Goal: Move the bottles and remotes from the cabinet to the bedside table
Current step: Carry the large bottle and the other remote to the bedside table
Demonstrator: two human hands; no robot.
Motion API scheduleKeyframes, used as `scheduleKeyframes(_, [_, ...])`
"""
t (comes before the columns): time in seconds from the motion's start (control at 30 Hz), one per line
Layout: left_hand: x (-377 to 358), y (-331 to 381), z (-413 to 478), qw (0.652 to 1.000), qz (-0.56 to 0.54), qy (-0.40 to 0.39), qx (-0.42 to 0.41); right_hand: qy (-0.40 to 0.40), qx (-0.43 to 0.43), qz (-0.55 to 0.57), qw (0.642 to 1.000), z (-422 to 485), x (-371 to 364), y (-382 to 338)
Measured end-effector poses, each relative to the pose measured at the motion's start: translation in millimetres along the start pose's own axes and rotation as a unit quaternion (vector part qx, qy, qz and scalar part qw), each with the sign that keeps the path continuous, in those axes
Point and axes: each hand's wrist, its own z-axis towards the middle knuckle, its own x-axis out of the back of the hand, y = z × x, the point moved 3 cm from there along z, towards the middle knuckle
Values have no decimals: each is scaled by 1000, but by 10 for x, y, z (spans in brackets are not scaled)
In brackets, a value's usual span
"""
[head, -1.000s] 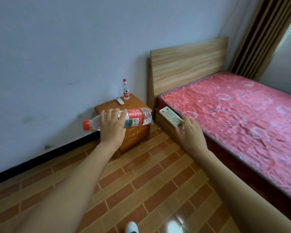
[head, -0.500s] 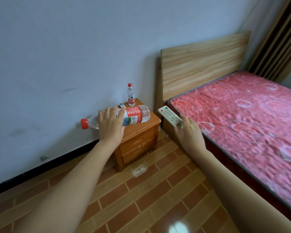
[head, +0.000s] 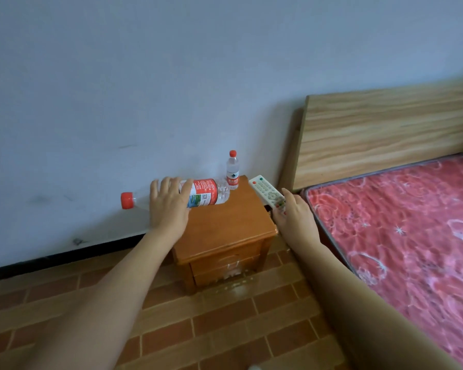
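Observation:
My left hand (head: 169, 206) grips a large clear bottle (head: 209, 192) with a red cap and red label, held sideways over the left part of the bedside table (head: 225, 231). In my right hand (head: 296, 216) is a white remote (head: 267, 193), hovering at the table's right edge and pointing away from me. A small red-capped bottle (head: 232, 170) stands upright at the table's back edge. The small remote seen earlier on the tabletop is hidden behind the big bottle.
The orange wooden table stands against a pale wall (head: 171, 89), with drawers facing me. A bed with a red patterned mattress (head: 401, 217) and wooden headboard (head: 385, 129) is close on the right. Brown tiled floor (head: 211, 329) lies in front.
The view has moved closer to the bedside table, which now looks larger. Both hands, still holding the bottle and remote, are now over the tabletop.

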Motion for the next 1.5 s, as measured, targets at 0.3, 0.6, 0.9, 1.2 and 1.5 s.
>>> scheduleKeyframes(0.3, [-510,-304,514,995,33,-70,65,-68,34,10,997,938,-549,-14])
scheduleKeyframes(0.6, [-1147,-883,1376,989,48,-121,65,-89,10,8,996,1905,-1374,-254])
scheduleKeyframes(0.9, [-1820,-1178,2079,975,83,-204,16,-139,-12,17,990,2467,-2076,-382])
scheduleKeyframes(1.2, [-2613,-1234,2520,943,165,-288,-31,-214,-60,32,974,2850,-2883,-174])
scheduleKeyframes(1.5, [-3407,-1265,2641,933,160,-323,9,-256,-89,31,962,3122,-3676,143])
